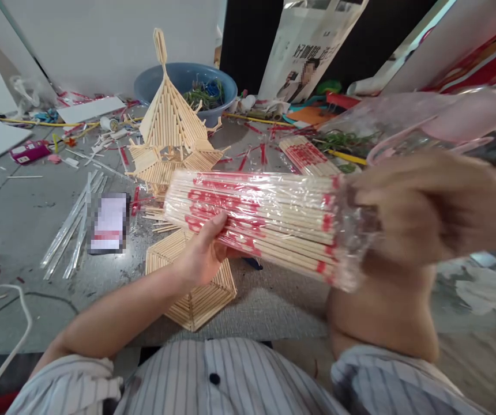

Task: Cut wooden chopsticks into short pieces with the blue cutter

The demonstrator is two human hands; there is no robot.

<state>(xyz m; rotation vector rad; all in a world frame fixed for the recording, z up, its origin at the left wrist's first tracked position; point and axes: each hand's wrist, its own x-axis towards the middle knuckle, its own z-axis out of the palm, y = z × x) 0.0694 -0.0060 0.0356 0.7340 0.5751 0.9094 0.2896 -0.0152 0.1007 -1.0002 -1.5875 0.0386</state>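
Note:
A clear plastic pack of wooden chopsticks (269, 219) with red printed wrappers lies across the middle of the view. My left hand (205, 248) grips its left half, thumb on top. At the pack's right end, my right hand (421, 213) is closed at the crumpled plastic and blurred by motion; its fingertips are partly hidden. Beneath my left forearm sits a hexagonal panel of sticks (196, 314). Just behind the pack stands a pagoda-like stick model (174, 118) with a pointed roof.
A phone (109, 222) lies left of the model, beside clear plastic strips (70, 230). Behind the model is a blue basin (226, 86) holding green stuff. Another chopstick bundle (306, 154) rests at the back right, near a pink translucent object (473, 118). Wrapper scraps litter the grey surface.

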